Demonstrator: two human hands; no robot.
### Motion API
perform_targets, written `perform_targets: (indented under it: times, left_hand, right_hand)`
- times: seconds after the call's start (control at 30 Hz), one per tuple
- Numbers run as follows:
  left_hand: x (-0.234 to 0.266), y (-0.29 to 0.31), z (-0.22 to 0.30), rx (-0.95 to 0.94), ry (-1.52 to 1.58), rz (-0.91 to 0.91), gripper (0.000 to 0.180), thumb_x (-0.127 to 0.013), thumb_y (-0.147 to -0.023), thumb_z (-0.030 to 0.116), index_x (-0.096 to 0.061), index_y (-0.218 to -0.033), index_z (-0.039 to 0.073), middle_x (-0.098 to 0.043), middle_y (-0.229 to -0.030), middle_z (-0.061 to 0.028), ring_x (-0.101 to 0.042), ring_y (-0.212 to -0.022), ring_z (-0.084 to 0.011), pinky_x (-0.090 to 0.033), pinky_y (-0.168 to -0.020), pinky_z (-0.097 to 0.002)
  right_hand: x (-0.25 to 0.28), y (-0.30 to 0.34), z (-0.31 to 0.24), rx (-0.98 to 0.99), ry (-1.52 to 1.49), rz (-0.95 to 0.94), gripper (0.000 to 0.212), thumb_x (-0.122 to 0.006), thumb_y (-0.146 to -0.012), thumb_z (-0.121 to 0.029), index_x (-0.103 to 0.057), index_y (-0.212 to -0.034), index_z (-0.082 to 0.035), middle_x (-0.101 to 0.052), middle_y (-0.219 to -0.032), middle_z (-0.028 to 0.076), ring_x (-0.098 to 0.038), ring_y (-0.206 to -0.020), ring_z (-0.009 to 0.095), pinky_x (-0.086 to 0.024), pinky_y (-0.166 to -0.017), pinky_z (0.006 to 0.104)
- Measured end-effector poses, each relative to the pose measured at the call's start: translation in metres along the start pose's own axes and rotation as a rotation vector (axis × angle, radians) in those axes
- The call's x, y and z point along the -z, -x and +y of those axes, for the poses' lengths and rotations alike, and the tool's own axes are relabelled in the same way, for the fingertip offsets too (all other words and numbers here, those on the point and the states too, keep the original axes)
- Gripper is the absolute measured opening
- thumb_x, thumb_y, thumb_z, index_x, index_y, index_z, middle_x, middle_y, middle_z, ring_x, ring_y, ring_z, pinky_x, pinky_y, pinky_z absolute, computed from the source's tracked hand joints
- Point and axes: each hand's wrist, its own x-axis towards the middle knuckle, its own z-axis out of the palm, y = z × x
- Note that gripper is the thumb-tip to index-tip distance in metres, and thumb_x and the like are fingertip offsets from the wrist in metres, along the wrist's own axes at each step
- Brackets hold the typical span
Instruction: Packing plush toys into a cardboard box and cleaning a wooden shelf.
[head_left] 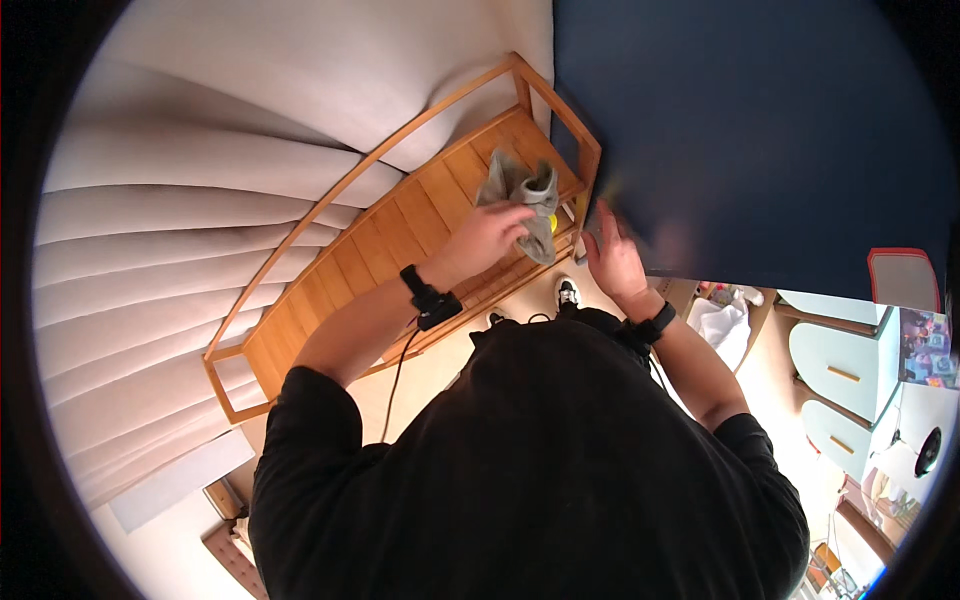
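A crumpled grey-green cloth [545,185] is in my left hand [478,240], whose fingers are bent against its near side. The cloth is over the right end of a slatted wooden rack [350,268]; whether it touches the wood I cannot tell. A bit of something yellow [554,223] shows at the cloth's right edge, mostly hidden. My right hand [617,268] is beside the dark blue panel [740,130], fingers extended and holding nothing.
Pale padded panels [180,235] line the left, behind the rack's wooden rail [300,232]. Light blue drawers [835,355] stand at the right, near a white bag [722,325]. A cable [397,390] hangs from my left wristband. My shoes [567,291] are on the floor below.
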Motion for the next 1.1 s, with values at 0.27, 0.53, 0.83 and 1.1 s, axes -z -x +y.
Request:
perform_targets:
  times: [0.27, 0.53, 0.83, 1.1]
  left_hand:
    - [0.1, -0.095, -0.002, 0.107, -0.229, 0.781, 0.037, -0.072, -0.083, -0.006, -0.059, -0.117, 0.0, -0.06, -0.133, -0.0213, -0.061, -0.121, -0.041, -0.051, -0.106, -0.0446]
    - [0.072, -0.147, -0.054, 0.139, -0.764, 0.393, 0.037, -0.059, -0.09, 0.013, -0.064, -0.126, 0.007, -0.065, -0.114, -0.0126, -0.062, -0.107, -0.0299, -0.048, -0.098, -0.0413]
    - [0.097, -0.05, -0.078, 0.171, -0.917, 0.392, 0.041, -0.064, -0.083, 0.015, -0.066, -0.121, 0.001, -0.064, -0.104, -0.0076, -0.061, -0.097, -0.0241, -0.051, -0.088, -0.0358]
    - [0.176, 0.178, -0.076, 0.265, -0.874, 0.333, 0.05, -0.059, -0.086, 0.009, -0.058, -0.135, 0.001, -0.063, -0.121, -0.0099, -0.061, -0.109, -0.0272, -0.054, -0.096, -0.04]
  right_hand:
    - [-0.003, -0.036, -0.041, -0.094, 0.092, 0.076, 0.071, -0.07, -0.097, -0.023, -0.035, -0.15, 0.007, -0.058, -0.132, 0.034, -0.061, -0.118, 0.049, -0.055, -0.095, 0.0473]
    - [-0.007, -0.055, -0.073, 0.405, 0.104, 0.004, 0.057, -0.073, -0.094, -0.017, -0.053, -0.146, -0.006, -0.055, -0.14, 0.022, -0.053, -0.129, 0.044, -0.044, -0.107, 0.0536]
    - [-0.074, -0.058, -0.038, 0.425, 0.362, -0.217, 0.058, -0.062, -0.102, -0.027, -0.047, -0.156, -0.011, -0.03, -0.165, 0.027, -0.033, -0.152, 0.042, -0.03, -0.122, 0.0558]
    - [-0.071, -0.055, -0.053, 0.409, 0.393, -0.241, 0.053, -0.06, -0.103, -0.021, -0.05, -0.155, -0.013, -0.033, -0.165, 0.023, -0.035, -0.151, 0.042, -0.03, -0.123, 0.0527]
